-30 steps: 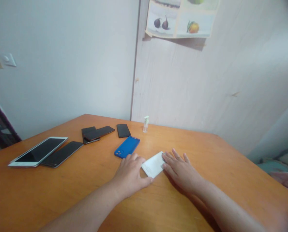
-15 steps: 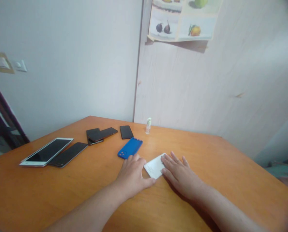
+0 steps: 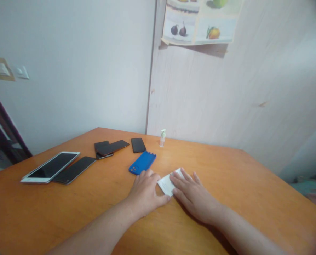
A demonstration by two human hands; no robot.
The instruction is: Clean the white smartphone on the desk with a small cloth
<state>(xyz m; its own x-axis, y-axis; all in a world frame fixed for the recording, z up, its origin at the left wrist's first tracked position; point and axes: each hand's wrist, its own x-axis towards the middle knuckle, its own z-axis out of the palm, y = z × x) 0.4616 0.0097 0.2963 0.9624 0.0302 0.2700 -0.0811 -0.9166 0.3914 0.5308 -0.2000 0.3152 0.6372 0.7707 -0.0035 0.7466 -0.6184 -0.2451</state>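
Observation:
A small white rectangular slab [image 3: 166, 185], perhaps a power bank, lies flat on the wooden table; faint print shows on its top. My left hand [image 3: 145, 191] grips its left end, thumb at the near corner and the fingers curled by the far one. Flat over the right part lies my right hand [image 3: 191, 193], fingers stretched and a little apart, its fingertips resting on the white surface. Just beyond my left fingers is a blue phone case [image 3: 144, 162], with camera cut-outs at its near end.
To the left lie a white tablet [image 3: 53, 165] and a black phone [image 3: 75, 170] side by side. Two dark phones [image 3: 114, 148] overlap farther back, near another black phone [image 3: 138, 145]. A small clear pump bottle [image 3: 162, 139] stands by the wall. The table [image 3: 227, 177] has an angled far edge.
My right hand has slid a little to the left, so its fingers cover more of the white slab. My left hand and the slab stay in place.

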